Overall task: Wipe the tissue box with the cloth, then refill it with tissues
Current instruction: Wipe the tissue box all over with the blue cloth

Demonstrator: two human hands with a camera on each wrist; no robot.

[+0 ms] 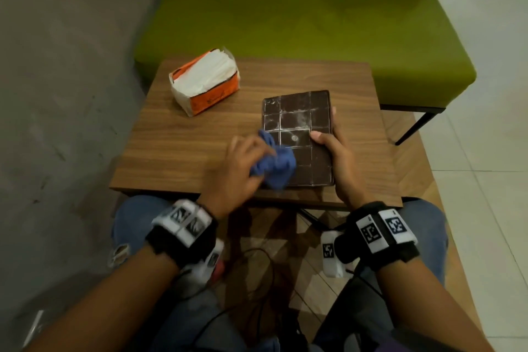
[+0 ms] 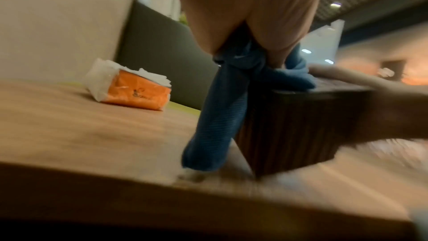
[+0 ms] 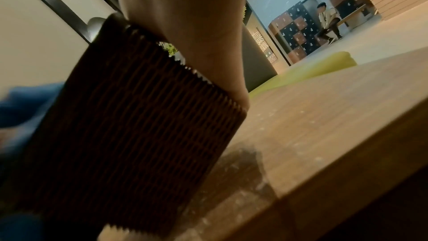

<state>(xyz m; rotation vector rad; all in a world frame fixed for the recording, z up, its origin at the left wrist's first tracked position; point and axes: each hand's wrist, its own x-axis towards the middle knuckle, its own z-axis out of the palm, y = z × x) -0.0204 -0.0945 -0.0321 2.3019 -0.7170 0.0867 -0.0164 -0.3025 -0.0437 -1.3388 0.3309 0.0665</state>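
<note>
Head view: left hand [image 1: 243, 163] grips a bunched blue cloth [image 1: 275, 164] on the dark box [image 1: 298, 134], near the worktop [image 1: 183, 148] front edge; right hand [image 1: 340, 163] clasps its right side, thumb on top.

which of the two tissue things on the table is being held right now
The dark brown ribbed tissue box, gripped at its edge by the right hand. The orange plastic tissue pack lies untouched at the table's far left.

Bare wooden table [image 1: 177, 148] lies open at centre left of the head view; the orange tissue pack [image 1: 205, 81] blocks its upper left; the dark tissue box [image 1: 298, 137] fills centre right.
</note>
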